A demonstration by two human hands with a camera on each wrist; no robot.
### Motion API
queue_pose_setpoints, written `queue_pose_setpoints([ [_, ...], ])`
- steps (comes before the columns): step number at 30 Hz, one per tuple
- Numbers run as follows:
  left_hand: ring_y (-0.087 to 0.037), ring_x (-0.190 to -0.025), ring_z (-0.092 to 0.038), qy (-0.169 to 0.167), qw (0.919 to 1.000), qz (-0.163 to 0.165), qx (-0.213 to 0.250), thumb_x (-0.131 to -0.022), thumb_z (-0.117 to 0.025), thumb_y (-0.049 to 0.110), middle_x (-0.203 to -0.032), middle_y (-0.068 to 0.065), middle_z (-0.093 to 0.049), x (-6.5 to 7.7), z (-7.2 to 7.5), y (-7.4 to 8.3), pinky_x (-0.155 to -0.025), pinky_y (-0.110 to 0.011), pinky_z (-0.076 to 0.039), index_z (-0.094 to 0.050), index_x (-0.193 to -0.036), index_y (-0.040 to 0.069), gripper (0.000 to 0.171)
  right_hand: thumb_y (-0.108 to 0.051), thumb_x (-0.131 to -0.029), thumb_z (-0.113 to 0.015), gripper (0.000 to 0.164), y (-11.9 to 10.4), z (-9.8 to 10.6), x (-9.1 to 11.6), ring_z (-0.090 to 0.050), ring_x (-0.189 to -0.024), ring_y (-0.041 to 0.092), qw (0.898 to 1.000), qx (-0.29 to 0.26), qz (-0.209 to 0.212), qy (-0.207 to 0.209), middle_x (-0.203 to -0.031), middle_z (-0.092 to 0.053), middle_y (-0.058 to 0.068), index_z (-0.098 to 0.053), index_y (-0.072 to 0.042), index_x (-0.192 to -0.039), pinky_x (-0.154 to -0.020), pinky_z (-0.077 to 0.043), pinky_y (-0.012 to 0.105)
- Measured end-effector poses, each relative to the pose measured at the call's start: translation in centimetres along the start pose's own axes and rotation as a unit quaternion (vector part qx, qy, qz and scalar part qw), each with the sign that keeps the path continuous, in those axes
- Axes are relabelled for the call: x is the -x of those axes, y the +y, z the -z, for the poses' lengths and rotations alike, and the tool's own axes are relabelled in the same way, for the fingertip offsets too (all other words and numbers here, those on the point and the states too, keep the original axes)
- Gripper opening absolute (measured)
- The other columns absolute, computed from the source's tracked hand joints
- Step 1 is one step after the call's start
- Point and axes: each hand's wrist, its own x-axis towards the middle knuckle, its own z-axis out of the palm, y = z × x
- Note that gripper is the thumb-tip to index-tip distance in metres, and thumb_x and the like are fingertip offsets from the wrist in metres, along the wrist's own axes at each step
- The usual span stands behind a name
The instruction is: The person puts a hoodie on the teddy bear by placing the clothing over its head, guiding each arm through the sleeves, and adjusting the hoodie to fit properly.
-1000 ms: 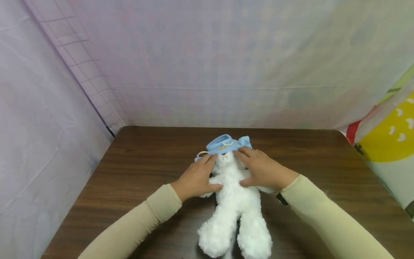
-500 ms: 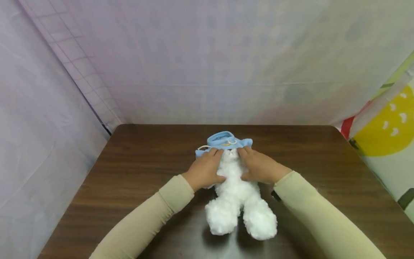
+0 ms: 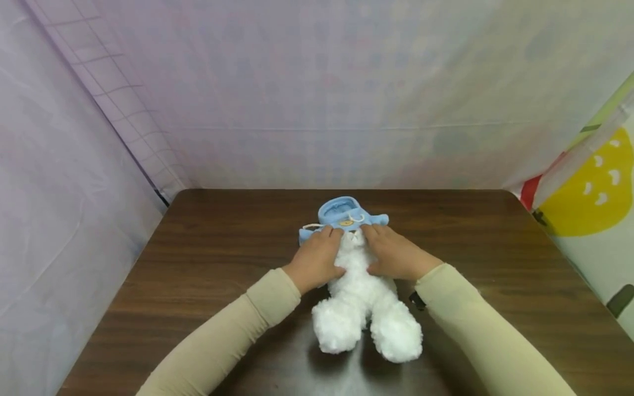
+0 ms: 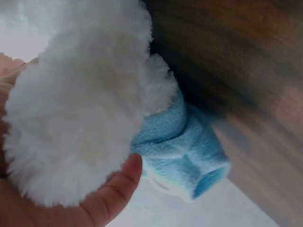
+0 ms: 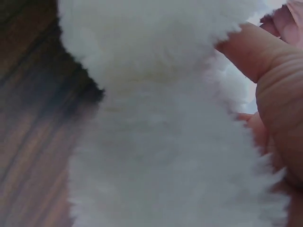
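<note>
A fluffy white plush toy (image 3: 359,291) stretches across the table, its two legs pointing toward the person and shadows under its feet. Both hands grip it from the sides, thumbs on its body: the left hand (image 3: 317,258) on one side, the right hand (image 3: 400,256) on the other. Beyond the fingertips is a small light-blue garment (image 3: 369,217) with a white cord and a yellowish patch. In the left wrist view, white fur meets a rolled edge of the blue cloth (image 4: 165,125), near a fingertip. White fur (image 5: 156,142) fills most of the right wrist view.
The dark wood-grain table (image 3: 223,236) ends at a pale cloth backdrop (image 3: 317,110). A white curtain (image 3: 64,220) hangs at the left. On the right hangs a cloth with a yellow print (image 3: 589,192). A small black item (image 3: 417,300) shows beside the right cuff.
The plush toy has moved slightly away from the person, and its feet have come up off the table. Both hands have drawn closer together around it. The blue garment's opening shows more.
</note>
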Motion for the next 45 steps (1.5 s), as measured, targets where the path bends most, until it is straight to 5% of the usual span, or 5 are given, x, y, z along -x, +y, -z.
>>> queue_pose_setpoints([
  [11,-0.026,-0.111,-0.059,0.021,0.9985,-0.006,0.051,-0.083,-0.082,0.027,-0.120,-0.012,-0.062,0.7,-0.7,-0.3,-0.093,-0.039,-0.048,-0.054,-0.130,0.003,0.059,-0.014,-0.078,-0.084,0.059,-0.4,-1.0,0.6,-0.062,-0.097,0.035,0.997,0.027,0.023,0.075,-0.101,-0.062,0.013,-0.047,-0.001,-0.122,-0.082,-0.050,0.049],
  [28,-0.017,-0.081,-0.051,0.071,0.9954,-0.039,0.050,-0.079,-0.085,0.022,-0.082,0.003,-0.056,1.4,-1.1,-0.6,-0.072,-0.034,-0.044,-0.057,-0.091,0.012,0.032,-0.014,-0.078,-0.085,0.043,-1.2,-2.1,1.3,-0.058,-0.075,0.024,0.985,0.068,0.052,0.149,-0.082,-0.056,0.004,-0.052,-0.008,-0.105,-0.062,-0.048,0.040],
  [35,-0.018,-0.067,-0.042,0.094,0.9916,-0.072,0.053,-0.081,-0.080,0.012,-0.064,0.004,-0.041,1.6,-1.6,-0.6,-0.072,-0.034,-0.038,-0.041,-0.068,0.015,0.041,-0.007,-0.083,-0.079,0.031,-1.4,-2.2,1.6,-0.053,-0.071,0.021,0.981,0.056,0.077,0.170,-0.077,-0.053,0.001,-0.049,-0.012,-0.087,-0.060,-0.045,0.036],
  [40,-0.018,-0.068,-0.044,0.089,0.9905,-0.081,0.067,-0.084,-0.075,0.011,-0.070,0.001,-0.045,1.7,-1.8,-0.9,-0.075,-0.035,-0.039,-0.044,-0.072,0.014,0.034,-0.006,-0.083,-0.078,0.031,-1.2,-2.5,1.7,-0.051,-0.072,0.021,0.978,0.059,0.081,0.184,-0.076,-0.051,0.000,-0.048,-0.012,-0.084,-0.061,-0.044,0.037],
  [45,-0.022,-0.092,-0.058,0.056,0.9899,-0.063,0.115,-0.088,-0.073,0.019,-0.098,-0.007,-0.061,2.2,-1.8,-1.6,-0.086,-0.037,-0.047,-0.062,-0.101,0.005,0.022,-0.010,-0.086,-0.078,0.029,-0.6,-3.0,2.0,-0.059,-0.090,0.024,0.984,0.042,0.054,0.166,-0.097,-0.060,0.007,-0.060,-0.005,-0.107,-0.077,-0.051,0.041],
])
